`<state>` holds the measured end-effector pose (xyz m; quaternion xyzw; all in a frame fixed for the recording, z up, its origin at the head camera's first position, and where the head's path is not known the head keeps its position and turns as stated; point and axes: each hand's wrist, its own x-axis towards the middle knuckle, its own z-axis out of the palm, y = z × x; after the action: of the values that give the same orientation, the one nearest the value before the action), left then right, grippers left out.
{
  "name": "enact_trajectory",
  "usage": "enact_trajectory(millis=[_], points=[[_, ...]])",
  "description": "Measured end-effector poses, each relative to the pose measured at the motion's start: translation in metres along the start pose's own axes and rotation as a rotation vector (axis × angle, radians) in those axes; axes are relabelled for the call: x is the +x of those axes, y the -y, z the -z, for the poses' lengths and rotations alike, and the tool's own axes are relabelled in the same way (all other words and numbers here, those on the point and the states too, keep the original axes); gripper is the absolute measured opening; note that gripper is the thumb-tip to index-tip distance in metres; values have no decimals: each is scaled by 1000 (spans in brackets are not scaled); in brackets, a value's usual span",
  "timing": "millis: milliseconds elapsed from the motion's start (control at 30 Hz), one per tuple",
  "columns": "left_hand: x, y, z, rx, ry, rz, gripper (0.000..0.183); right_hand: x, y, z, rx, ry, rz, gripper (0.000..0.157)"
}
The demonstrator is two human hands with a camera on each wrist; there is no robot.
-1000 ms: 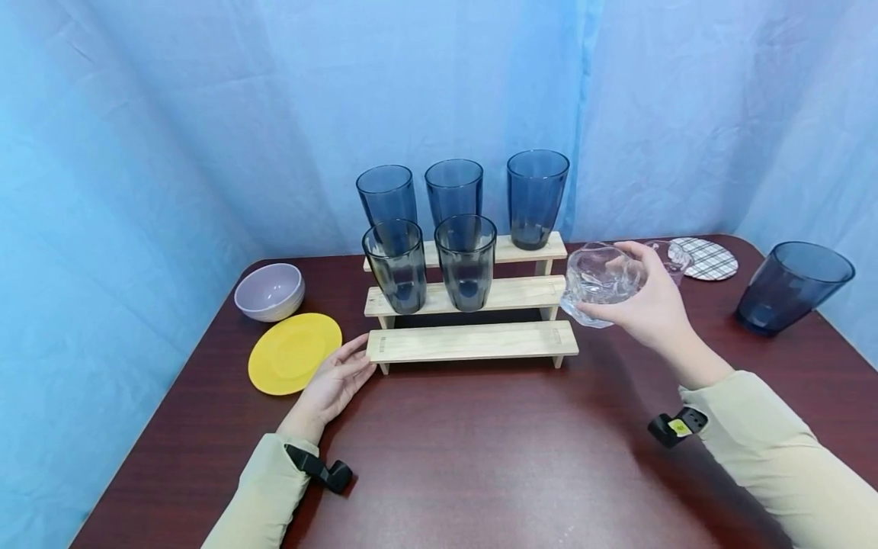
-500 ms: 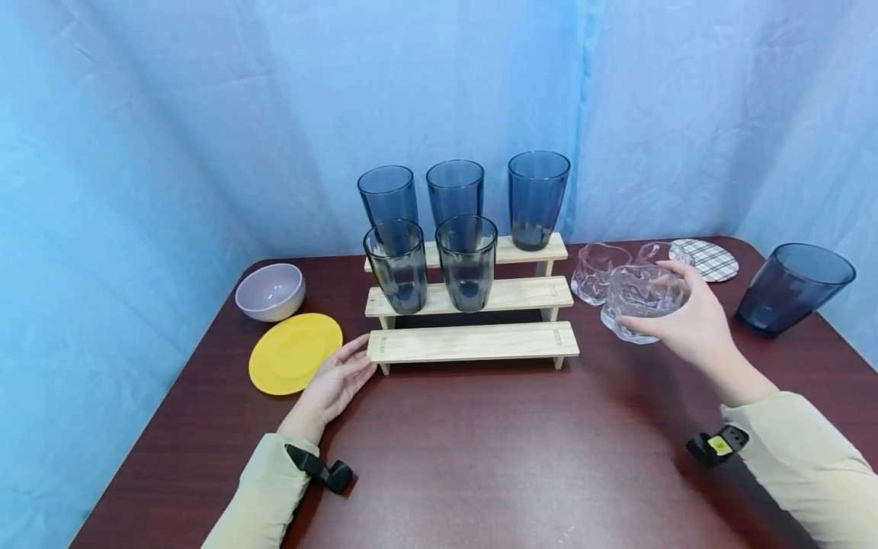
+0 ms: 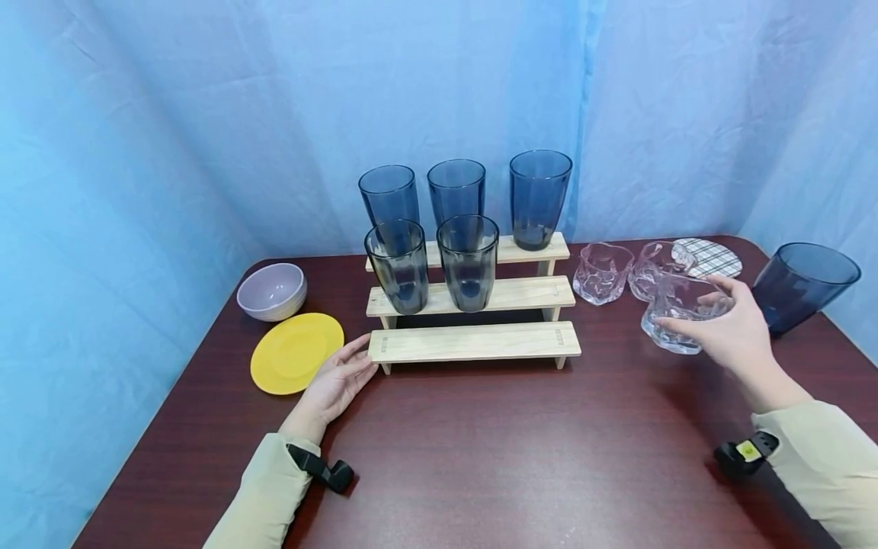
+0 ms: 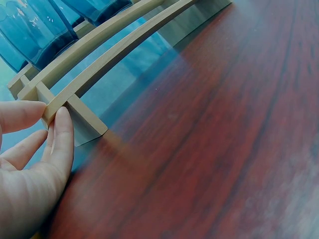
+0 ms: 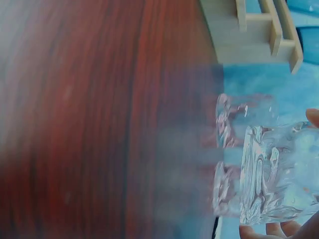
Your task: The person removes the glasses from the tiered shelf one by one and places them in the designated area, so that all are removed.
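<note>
My right hand [image 3: 744, 332] holds a clear, wavy-sided glass [image 3: 675, 324] by its sides, thumb on one side and fingers on the other. The glass is upright and seems to be just off the table. Behind it stand two similar clear glasses, one [image 3: 602, 274] nearer the rack and one [image 3: 648, 271] partly hidden. With thumb and fingertips, my left hand [image 3: 336, 385] pinches the left end of the lowest board of a three-step wooden rack [image 3: 473, 343], plain in the left wrist view. Two blue-grey tumblers [image 3: 469, 267] stand on the middle step, three more [image 3: 540, 198] on the top step.
Another blue-grey tumbler [image 3: 799, 286] stands at the far right, partly behind my right hand. A checked round mat [image 3: 716, 259] lies at the back right. At left are a lilac bowl [image 3: 270, 291] and a yellow plate [image 3: 295, 354]. Blue curtains [image 3: 309, 99] border the dark table [image 3: 480, 442].
My right hand has carried the clear glass rightward, away from the rack and past the two other clear glasses. My left hand keeps its place on the rack's end.
</note>
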<state>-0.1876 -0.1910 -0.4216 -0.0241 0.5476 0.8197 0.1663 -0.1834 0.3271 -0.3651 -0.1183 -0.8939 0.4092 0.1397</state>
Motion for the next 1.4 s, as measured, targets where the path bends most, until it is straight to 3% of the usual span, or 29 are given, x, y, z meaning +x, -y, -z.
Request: enact_trajectory(millis=[333, 667, 1067, 1400], points=[[0, 0, 0, -11, -6, 9, 59, 17, -30, 7, -9, -17, -131, 108], [0, 1, -1, -7, -11, 12, 59, 20, -40, 12, -13, 17, -213, 109], [1, -1, 0, -5, -11, 10, 60, 26, -39, 13, -27, 20, -164, 106], [0, -1, -1, -7, -23, 14, 59, 20, -40, 28, -146, 137, -101, 110]])
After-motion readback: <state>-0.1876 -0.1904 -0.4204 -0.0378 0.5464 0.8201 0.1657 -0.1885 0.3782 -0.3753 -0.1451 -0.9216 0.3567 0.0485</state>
